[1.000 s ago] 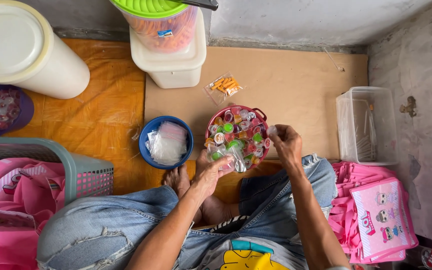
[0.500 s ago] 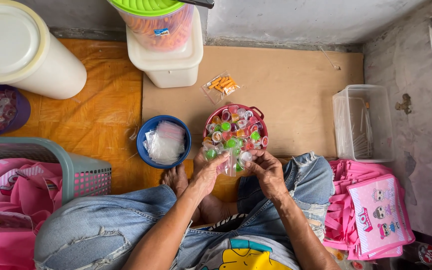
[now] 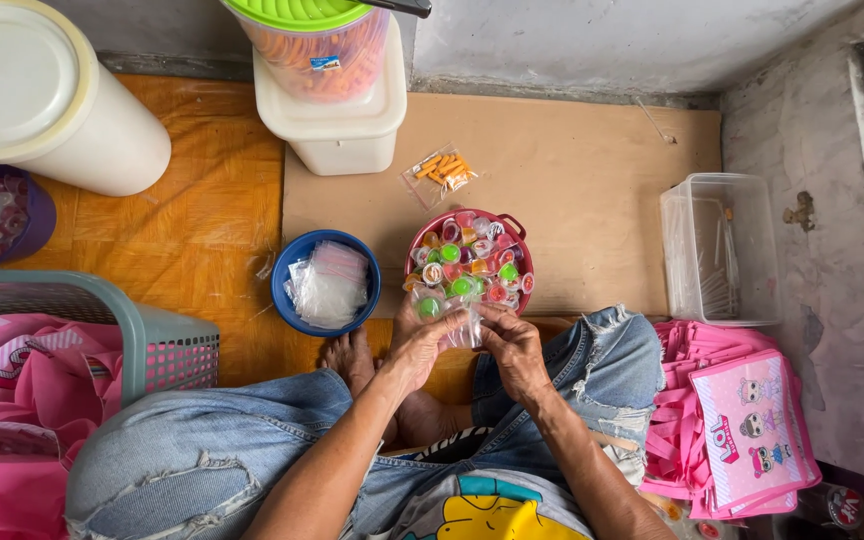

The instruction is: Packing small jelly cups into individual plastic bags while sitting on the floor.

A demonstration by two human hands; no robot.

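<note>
Both my hands meet just in front of a red bowl point(image 3: 514, 228) heaped with small coloured jelly cups. My left hand point(image 3: 415, 346) and my right hand point(image 3: 512, 343) together pinch a small clear plastic bag point(image 3: 468, 325) holding a few jelly cups. A green cup point(image 3: 429, 307) sits by my left fingertips. Left of the red bowl, a blue bowl point(image 3: 290, 266) holds a stack of empty clear bags point(image 3: 329, 287). I sit cross-legged in torn jeans, a bare foot point(image 3: 350, 357) under my left wrist.
A sealed packet of orange snacks point(image 3: 439, 173) lies on the cardboard beyond the red bowl. A white tub point(image 3: 337, 135) under a green-lidded jar, a large white bucket point(image 3: 37, 95), a clear empty box point(image 3: 720, 250), a laundry basket point(image 3: 142, 340) and pink bags point(image 3: 752, 430) ring me.
My right hand has come down from the red bowl's right rim to meet my left hand at the clear bag in front of the bowl.
</note>
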